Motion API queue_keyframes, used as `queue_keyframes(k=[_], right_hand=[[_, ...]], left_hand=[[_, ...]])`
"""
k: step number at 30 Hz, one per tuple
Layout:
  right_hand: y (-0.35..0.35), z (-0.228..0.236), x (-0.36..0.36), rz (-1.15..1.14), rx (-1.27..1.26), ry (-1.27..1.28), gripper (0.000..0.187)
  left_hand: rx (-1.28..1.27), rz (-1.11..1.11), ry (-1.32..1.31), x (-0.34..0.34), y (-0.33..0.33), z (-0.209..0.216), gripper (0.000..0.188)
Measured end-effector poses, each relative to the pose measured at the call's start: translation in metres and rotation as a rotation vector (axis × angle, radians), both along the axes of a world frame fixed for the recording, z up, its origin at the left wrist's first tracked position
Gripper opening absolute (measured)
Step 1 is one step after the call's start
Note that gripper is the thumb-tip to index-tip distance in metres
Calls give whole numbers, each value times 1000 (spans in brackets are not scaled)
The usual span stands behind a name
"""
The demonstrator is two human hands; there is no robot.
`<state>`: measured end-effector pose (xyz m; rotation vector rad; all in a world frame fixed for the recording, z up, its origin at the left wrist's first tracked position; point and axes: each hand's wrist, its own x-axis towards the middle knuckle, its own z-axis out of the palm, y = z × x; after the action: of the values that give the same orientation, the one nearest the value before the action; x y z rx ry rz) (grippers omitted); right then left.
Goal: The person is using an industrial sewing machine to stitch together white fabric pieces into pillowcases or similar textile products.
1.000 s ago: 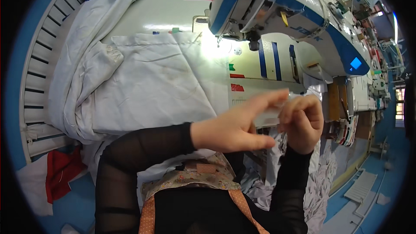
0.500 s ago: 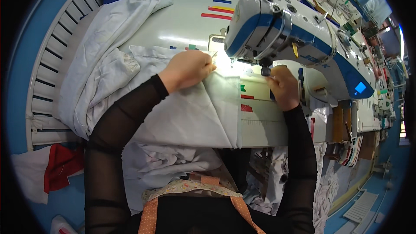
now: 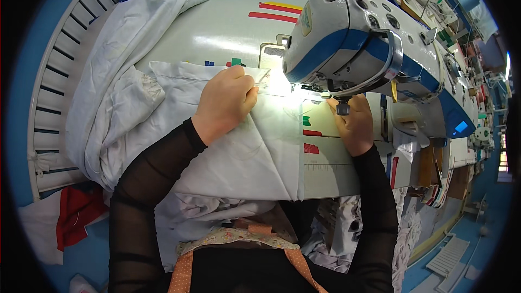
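the white cloth [image 3: 228, 157], likely soft, light and easily creased, is spread on the table [image 3: 233, 16] and best held by its far edge, near which the left hand [image 3: 225, 100] is curled closed, while beneath the sewing machine [image 3: 353, 38] the right hand's [image 3: 355, 125] grip cannot be told, nor the contents of the brown box [image 3: 425, 160].

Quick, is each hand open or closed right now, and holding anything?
Left hand: closed, above the white cloth; any grip can't be told.
Right hand: can't tell, partly hidden by the sewing machine.
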<state>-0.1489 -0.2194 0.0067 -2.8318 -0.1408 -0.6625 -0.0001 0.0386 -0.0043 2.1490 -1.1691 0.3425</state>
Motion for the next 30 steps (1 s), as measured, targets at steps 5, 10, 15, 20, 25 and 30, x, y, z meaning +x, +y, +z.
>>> queue_keyframes(k=[5,10,15,20,25,30], right_hand=[[6,9,-1,-90,-224,-131,6],[19,4,-3,-63,-243,-96,19],[25,-2,-8,-38,-92,51,33],[24,-5,-7,-49,-87,108,34],[25,-5,-6,-49,-82,107,33],[26,-1,-8,-7,-103,72,40]], left_hand=[[-32,6,29,1,3,-4,17],[-47,45,51,2,2,-3,17],[-51,52,86,4,4,0,16],[-51,47,93,6,6,-3,14],[142,55,85,3,7,14,13],[196,20,-270,-18,7,34,18]])
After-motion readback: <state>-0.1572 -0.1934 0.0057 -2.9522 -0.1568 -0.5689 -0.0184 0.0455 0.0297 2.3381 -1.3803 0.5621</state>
